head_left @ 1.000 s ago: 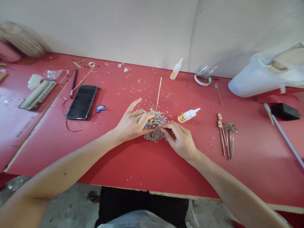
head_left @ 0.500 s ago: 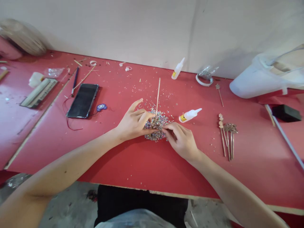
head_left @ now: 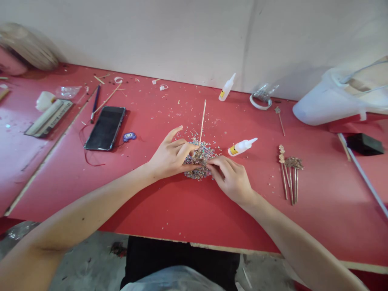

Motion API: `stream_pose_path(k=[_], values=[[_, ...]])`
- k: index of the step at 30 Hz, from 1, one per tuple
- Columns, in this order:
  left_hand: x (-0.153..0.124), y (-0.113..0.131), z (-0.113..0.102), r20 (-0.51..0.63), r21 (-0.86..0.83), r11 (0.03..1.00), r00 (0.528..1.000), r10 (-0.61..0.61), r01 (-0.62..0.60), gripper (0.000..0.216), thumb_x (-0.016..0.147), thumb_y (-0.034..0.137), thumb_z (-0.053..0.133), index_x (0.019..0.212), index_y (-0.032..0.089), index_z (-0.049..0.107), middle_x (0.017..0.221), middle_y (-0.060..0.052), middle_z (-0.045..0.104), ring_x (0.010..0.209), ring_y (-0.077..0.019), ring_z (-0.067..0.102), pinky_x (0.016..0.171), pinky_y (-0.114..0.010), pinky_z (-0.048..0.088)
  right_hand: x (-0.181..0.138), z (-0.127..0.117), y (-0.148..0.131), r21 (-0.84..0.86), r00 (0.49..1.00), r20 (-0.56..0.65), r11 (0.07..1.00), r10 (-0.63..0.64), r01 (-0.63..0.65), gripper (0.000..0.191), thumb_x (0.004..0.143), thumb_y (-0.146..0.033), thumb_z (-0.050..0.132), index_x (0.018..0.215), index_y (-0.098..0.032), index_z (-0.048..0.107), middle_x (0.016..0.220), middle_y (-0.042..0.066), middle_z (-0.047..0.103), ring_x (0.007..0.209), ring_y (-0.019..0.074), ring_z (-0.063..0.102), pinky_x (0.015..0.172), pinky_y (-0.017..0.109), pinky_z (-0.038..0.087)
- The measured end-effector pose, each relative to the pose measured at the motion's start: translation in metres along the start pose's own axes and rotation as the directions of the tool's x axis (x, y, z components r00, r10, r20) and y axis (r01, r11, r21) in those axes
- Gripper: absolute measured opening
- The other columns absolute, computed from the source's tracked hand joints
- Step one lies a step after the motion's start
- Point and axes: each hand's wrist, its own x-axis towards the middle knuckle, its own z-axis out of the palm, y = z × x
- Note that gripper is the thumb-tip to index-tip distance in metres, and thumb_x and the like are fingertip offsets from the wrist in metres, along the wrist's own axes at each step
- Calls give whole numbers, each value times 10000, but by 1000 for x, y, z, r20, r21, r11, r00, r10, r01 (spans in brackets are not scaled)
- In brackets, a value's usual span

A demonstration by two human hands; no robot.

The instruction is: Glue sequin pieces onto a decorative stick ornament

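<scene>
In the head view, the red surface [head_left: 145, 210] runs along a pale wall [head_left: 136, 36], and you work at its middle over a pile of glittery chips [head_left: 198, 175]. The gold stick [head_left: 203, 121] rises out of that pile, its lower end between your fingers. Your left hand [head_left: 172, 157] seems to have its grip clamped there, thumb and forefinger on either side; your right hand [head_left: 232, 180] has its fingertips bunched beside them, but whether they pinch anything you cannot tell from here. The step in hand looks like fine fingertip work on the stick's lower end; the next move calls for a steady left hold and a light right touch, clear of the near bottle [head_left: 241, 147]. Your fingers and the chips hide most of that end, so its shape is hard to make out. Single chips blur together, and the bucket [head_left: 321, 99] is cut off at the right edge.
</scene>
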Motion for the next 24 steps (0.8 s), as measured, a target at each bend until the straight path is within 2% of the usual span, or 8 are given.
stream_pose_path(k=[24], values=[[0,0,1,-3,-19,1000,1000,2,-2,380,889,501,609,1060,173,520,749,30,684,665,-153,675,1121,-515,343,1,-1,-1,-7,1000,3,1000,-11,11,47,937,-168,545,941,-189,586,814,44,710,708,140,668,601,237,485]])
